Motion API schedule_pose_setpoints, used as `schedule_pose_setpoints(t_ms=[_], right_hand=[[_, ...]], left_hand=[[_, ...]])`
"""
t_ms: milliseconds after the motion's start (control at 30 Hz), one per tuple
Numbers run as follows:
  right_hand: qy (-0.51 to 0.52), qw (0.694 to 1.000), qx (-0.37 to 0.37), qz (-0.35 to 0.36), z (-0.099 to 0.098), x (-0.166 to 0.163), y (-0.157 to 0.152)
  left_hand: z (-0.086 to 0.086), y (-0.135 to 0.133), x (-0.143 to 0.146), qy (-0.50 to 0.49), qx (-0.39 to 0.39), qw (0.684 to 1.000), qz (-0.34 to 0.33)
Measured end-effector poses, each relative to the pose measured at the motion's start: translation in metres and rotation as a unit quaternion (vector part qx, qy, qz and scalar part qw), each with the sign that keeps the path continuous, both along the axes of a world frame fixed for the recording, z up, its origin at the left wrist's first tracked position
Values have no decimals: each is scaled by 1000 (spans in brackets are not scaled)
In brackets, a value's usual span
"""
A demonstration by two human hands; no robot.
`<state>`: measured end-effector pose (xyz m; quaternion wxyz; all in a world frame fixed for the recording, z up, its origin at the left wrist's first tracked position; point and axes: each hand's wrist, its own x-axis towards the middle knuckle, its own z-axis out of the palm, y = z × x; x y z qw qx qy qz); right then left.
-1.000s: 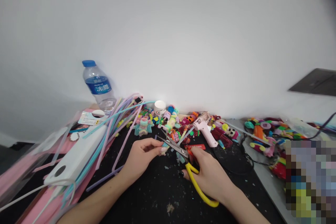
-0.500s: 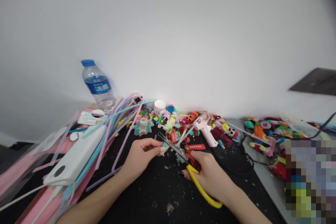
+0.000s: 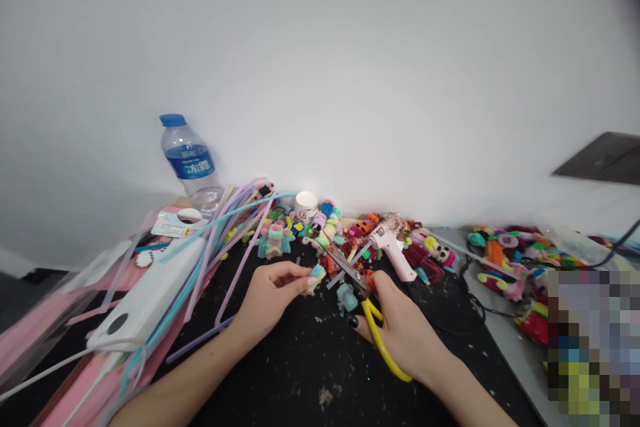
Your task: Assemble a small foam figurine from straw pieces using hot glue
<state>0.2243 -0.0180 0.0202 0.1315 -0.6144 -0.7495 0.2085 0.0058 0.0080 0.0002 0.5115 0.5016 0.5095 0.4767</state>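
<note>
My left hand [image 3: 270,295] pinches a small pastel piece [image 3: 316,276] between thumb and fingertips, just above the black mat [image 3: 310,367]. My right hand [image 3: 400,330] grips yellow-handled scissors [image 3: 367,320], whose blades point up and left, close to the right of that piece. A small teal bit [image 3: 346,297] sits right below the blades. Beyond the scissors lies a pink glue gun [image 3: 393,250].
A water bottle [image 3: 193,163] stands at the back left by the white wall. Long pastel strips [image 3: 225,233] and a white flat box [image 3: 145,297] lie on the left. Heaps of colourful small figures [image 3: 325,227] line the wall, more lie at the right [image 3: 505,253]. A black cable [image 3: 470,300] loops at right.
The scissors have swung right and away from the piece in my left hand, blades now steeper. My left hand has stayed nearly in place.
</note>
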Motion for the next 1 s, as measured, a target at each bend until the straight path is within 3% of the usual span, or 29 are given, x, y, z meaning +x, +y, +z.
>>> schedule_pose_setpoints(t_ms=[200, 1000], right_hand=[[-40, 999, -6, 15, 3, -4, -4], [-36, 999, -13, 20, 1, -5, -4]], left_hand=[[-2, 0, -1, 13, 9, 1000, -8], [2, 0, 0, 13, -14, 1000, 13]])
